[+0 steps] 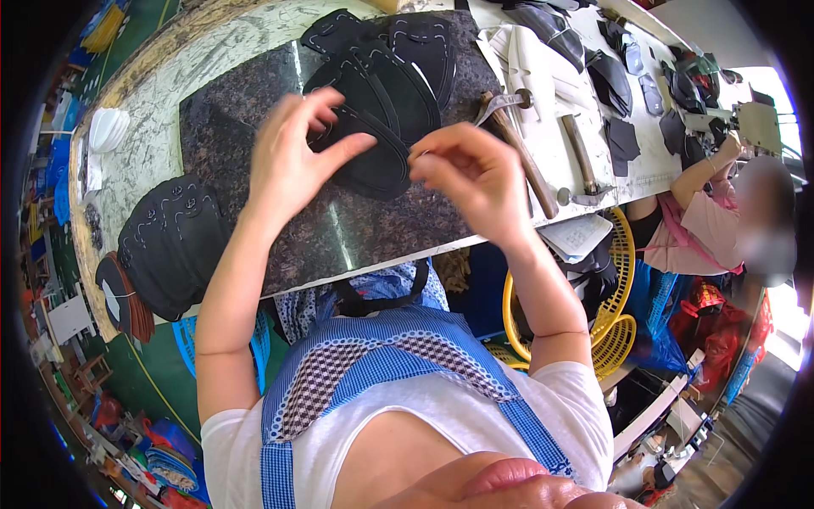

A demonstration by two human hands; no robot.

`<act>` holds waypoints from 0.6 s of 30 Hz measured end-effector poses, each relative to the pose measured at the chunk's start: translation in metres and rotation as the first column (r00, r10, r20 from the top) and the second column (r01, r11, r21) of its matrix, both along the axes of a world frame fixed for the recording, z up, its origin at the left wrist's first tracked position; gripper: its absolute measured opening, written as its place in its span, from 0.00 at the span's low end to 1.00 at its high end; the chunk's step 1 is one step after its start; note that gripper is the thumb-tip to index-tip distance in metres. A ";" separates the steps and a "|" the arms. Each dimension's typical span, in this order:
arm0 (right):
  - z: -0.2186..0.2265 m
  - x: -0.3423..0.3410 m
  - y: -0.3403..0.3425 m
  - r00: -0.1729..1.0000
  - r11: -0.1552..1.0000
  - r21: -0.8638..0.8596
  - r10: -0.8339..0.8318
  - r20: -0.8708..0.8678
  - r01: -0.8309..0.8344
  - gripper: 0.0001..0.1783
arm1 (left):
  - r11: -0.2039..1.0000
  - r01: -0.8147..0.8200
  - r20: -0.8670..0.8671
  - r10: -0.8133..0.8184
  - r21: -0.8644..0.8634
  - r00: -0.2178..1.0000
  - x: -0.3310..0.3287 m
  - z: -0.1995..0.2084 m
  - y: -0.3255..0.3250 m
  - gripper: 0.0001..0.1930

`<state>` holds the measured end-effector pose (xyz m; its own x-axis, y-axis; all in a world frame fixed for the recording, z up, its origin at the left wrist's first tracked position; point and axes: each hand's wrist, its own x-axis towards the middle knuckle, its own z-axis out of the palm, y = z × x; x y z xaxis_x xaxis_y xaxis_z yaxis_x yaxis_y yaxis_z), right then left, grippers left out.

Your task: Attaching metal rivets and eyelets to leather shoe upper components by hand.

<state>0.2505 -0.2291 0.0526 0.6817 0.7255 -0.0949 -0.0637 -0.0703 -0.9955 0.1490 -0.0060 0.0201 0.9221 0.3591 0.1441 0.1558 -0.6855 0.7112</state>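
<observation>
A black leather shoe piece (373,165) with a pale marked line along its edge lies on a dark speckled stone slab (339,242). My left hand (292,157) is over the left part of this piece, thumb and fingers spread apart. At the piece's right edge, my right hand (476,178) has its thumb and fingertips pinched together; whatever they may hold is too small to make out. Beyond my hands, more black leather pieces (411,97) with white stitch-like marks overlap on the slab.
Two hammers (519,153) (580,153) lie right of the slab. Left stand a stack of black pieces (174,242), a brown stack (125,297) and a white round object (108,130). White pieces (530,59) lie at the back. A yellow basket (623,271) and a co-worker (699,212) are at right.
</observation>
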 end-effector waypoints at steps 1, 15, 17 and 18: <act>-0.004 0.007 -0.005 0.997 0.995 0.073 -0.073 -0.016 0.074 0.05 | 0.799 -0.142 0.080 0.117 0.585 0.990 0.004 -0.009 0.008 0.28; -0.019 0.019 -0.021 0.917 0.926 0.300 -0.103 -0.385 0.230 0.12 | 0.771 0.018 0.226 0.165 -0.636 0.960 -0.001 0.008 -0.017 0.21; -0.014 0.014 -0.018 0.929 0.926 0.307 -0.100 -0.356 0.217 0.11 | 0.517 0.065 0.167 0.154 -0.854 0.974 -0.004 0.019 -0.024 0.19; -0.013 0.011 -0.016 0.950 0.932 0.291 -0.130 -0.283 0.215 0.11 | 0.507 0.068 0.169 0.156 -0.859 0.973 -0.003 0.018 -0.029 0.15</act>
